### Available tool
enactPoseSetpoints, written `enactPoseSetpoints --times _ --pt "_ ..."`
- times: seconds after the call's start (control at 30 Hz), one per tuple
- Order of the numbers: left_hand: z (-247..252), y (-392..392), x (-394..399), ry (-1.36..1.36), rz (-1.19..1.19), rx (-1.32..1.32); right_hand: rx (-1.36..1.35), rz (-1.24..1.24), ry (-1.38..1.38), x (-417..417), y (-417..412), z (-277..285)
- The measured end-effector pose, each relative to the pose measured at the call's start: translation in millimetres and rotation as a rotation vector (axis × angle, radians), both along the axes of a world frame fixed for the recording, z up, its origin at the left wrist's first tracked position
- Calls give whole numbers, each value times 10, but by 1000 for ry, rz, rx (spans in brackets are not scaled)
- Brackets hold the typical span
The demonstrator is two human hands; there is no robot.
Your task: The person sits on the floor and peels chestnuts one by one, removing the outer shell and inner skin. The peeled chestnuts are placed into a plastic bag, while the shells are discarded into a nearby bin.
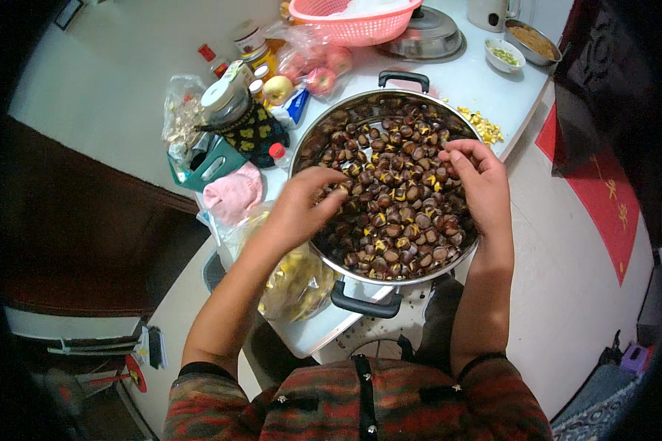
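Observation:
A large round steel pot [346, 275] with black handles holds many brown chestnuts [397, 198], several split to show yellow flesh. My left hand [311, 206], blurred, is over the pot's left side with thumb and fingers apart; I cannot tell whether a chestnut lies between them. Over the right rim is my right hand [477, 171], thumb and forefinger brought together at the chestnuts; whether something small is pinched there cannot be told. Below my left hand, a clear plastic bag [298, 284] with yellowish contents lies by the pot.
Yellow crumbs [482, 125] lie right of the pot. Behind it are a pink basket [358, 27], a steel lid [427, 33], bagged apples [320, 66] and a small bowl [505, 56]. Left stand a jar in a knitted cover [254, 132], a red-capped bottle [278, 154] and a pink cloth [234, 193].

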State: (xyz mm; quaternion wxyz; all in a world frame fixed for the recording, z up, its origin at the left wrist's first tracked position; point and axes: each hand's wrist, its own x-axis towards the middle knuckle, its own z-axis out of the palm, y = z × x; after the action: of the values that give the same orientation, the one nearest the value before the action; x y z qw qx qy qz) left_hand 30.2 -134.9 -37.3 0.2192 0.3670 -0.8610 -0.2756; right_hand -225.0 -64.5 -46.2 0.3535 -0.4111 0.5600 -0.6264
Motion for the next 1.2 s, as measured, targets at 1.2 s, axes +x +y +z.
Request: enactPoseSetpoints --times 1.2 --pt "-629 -55 -1518 -278 -281 -329 14 -56 23 -517 243 -162"
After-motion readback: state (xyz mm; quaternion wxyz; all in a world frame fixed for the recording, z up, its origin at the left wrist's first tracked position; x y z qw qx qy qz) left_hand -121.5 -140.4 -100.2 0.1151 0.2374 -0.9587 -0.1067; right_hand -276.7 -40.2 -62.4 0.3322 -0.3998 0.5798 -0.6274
